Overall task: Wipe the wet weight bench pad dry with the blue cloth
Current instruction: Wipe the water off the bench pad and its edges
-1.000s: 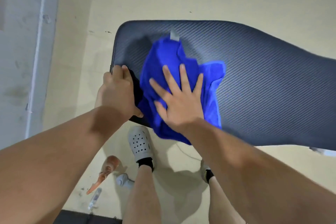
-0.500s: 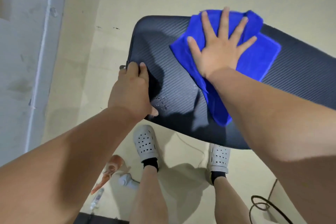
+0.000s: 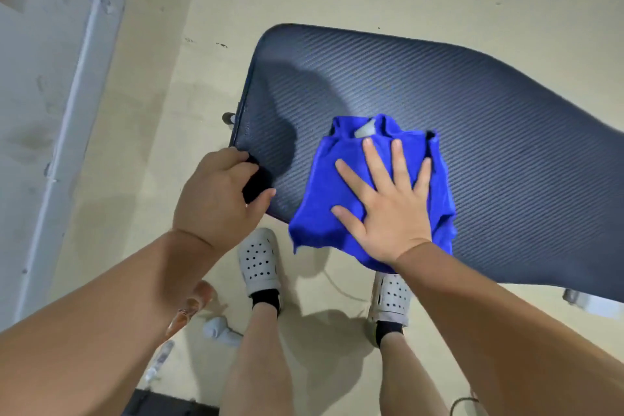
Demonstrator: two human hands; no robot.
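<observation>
Right grip [image 3: 388,213] is laid flat on the blue cloth [image 3: 320,186], fingers straight and spread, so that the cloth is pressed down rather than clutched. Left grip [image 3: 216,192] is curled round the near-left corner of the bench pad [image 3: 439,88], thumb on top, and the pad is steadied by it. The cloth is bunched at the pad's near edge, at 6 o'clock, with a flap hung over the edge toward 7 o'clock (a pale tag is shown at its far end). A wiping stroke is judged to be in hand. Whether the bare stretch toward 12 and 3 o'clock is wet cannot be told. Next, the cloth would need to be pushed outward under even palm pressure and kept flat.
</observation>
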